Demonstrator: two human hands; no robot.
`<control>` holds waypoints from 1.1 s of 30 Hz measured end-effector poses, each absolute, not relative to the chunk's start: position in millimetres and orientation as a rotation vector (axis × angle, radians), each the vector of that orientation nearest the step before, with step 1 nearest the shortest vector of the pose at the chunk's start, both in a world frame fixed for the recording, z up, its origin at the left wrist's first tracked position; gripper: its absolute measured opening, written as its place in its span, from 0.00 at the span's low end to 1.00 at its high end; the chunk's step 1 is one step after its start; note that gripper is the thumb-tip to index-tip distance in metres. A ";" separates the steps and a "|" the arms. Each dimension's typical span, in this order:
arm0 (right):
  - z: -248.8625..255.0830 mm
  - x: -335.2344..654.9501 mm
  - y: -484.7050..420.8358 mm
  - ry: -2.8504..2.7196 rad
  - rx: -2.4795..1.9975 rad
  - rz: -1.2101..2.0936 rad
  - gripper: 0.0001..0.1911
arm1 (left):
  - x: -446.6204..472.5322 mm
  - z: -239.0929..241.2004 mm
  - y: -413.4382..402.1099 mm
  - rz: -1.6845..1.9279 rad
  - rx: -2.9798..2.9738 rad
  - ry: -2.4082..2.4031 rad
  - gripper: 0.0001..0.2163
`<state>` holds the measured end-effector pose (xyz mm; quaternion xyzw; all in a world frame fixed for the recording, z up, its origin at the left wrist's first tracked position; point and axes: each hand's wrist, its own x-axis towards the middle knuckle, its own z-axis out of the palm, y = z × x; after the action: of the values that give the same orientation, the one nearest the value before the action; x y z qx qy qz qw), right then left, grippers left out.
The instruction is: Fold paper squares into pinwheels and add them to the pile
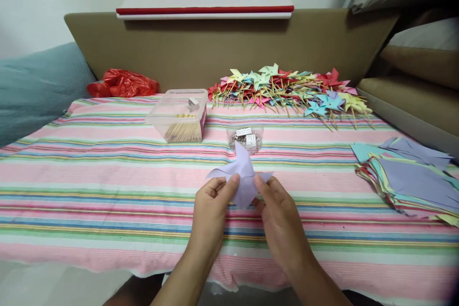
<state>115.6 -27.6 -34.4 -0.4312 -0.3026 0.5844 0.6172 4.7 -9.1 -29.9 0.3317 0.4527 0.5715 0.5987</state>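
Observation:
A lilac paper pinwheel [244, 168] is held up between my two hands, its blades folded in toward the middle. My left hand [214, 203] pinches it from the left, thumb on top near the centre. From the right, my right hand [276, 210] grips it with thumb and fingers. No stick shows on this pinwheel. Just beyond it stands a small clear tub [245, 138] of tiny metallic pieces and white labels. Farther left, a clear plastic box [182, 117] holds a bundle of thin wooden sticks.
Many finished coloured pinwheels on sticks [283, 88] lie heaped at the back right. A stack of cut coloured paper [412, 181] rests at the right. A red plastic bag [125, 83] sits at the back left. Striped cloth [107, 177] covers the surface; cushions flank it.

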 end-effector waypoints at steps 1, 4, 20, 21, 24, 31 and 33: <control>-34.3 118.9 -27.3 -0.746 -1.017 1.277 0.14 | 2.4 -29.7 -7.2 1.337 0.737 1.040 0.13; -35.6 131.0 -25.8 -1.069 -1.115 0.883 0.16 | -4.5 -28.4 -2.4 1.355 0.659 1.030 0.12; -32.1 145.9 -24.5 -1.764 -1.101 0.178 0.05 | -10.0 -25.5 -2.1 1.309 0.699 1.018 0.14; -31.6 145.6 -24.8 -1.727 -1.124 0.243 0.05 | -9.7 -25.3 -2.5 1.305 0.718 1.028 0.14; -31.1 144.7 -24.7 -1.578 -1.197 0.447 0.04 | -8.7 -25.8 -4.2 1.285 0.791 1.064 0.13; -31.0 145.9 -22.2 -1.321 -1.327 0.749 0.08 | -6.7 -27.7 -8.6 1.239 0.921 1.084 0.12; -31.2 145.7 -21.7 -1.314 -1.328 0.748 0.08 | -5.6 -27.9 -9.1 1.227 0.944 1.088 0.13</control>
<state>145.7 -21.7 -31.2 -0.5577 -0.5515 0.3142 0.5349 -5.6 -9.1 -27.9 0.4048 0.4666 0.5258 0.5848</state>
